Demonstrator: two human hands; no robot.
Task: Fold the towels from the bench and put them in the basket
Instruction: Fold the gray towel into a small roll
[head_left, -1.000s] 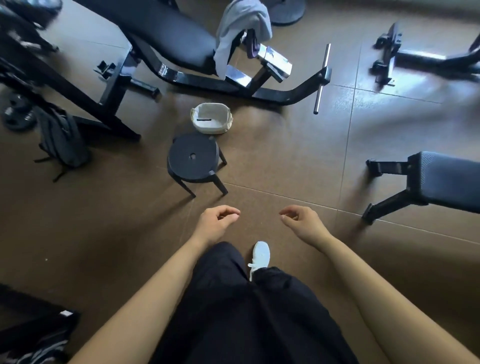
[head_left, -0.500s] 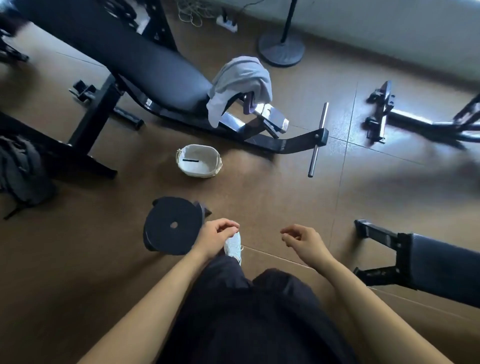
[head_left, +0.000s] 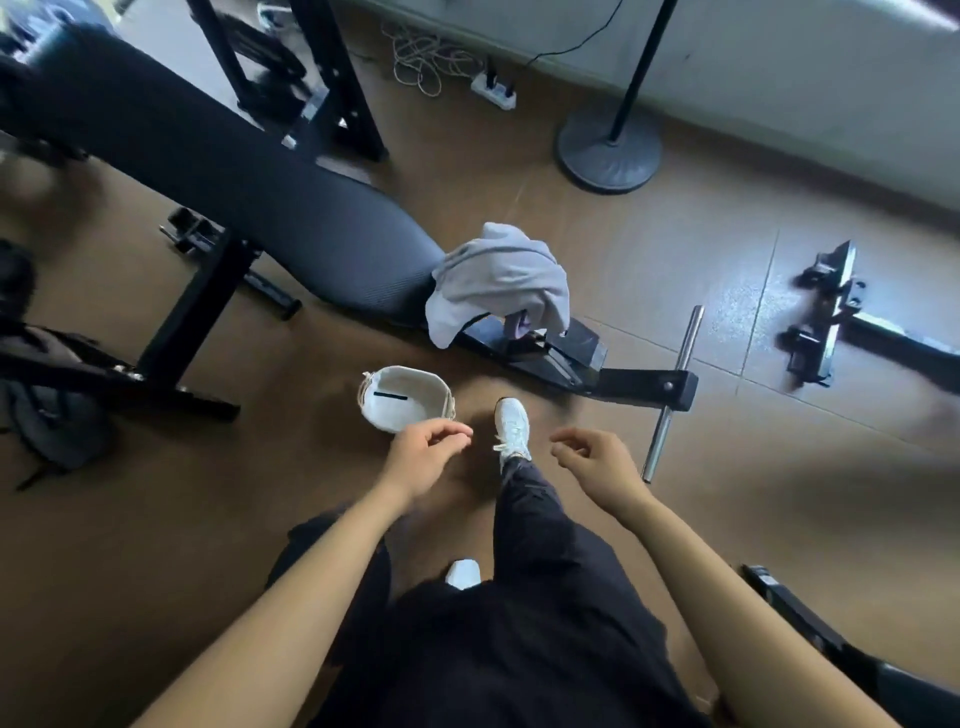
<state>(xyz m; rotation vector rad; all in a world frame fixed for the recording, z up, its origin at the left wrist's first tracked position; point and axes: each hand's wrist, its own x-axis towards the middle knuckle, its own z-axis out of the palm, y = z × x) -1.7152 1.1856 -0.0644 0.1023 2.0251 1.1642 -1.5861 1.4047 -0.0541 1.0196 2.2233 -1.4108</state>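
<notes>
1 grey towel (head_left: 498, 275) hangs bunched over the near end of the bench (head_left: 234, 171), high enough to lift off without stooping. The basket (head_left: 410, 370) sits mouth-up on the floor just near-left of it, so a folded towel has a short trip. Both hands are empty, fingers loosely curled: the left hand (head_left: 426, 457) over the basket's near rim, the right hand (head_left: 597, 465) well right. Bare floor lies ahead. The steel bar (head_left: 675, 384) juts out at right, probably a trip edge.
</notes>
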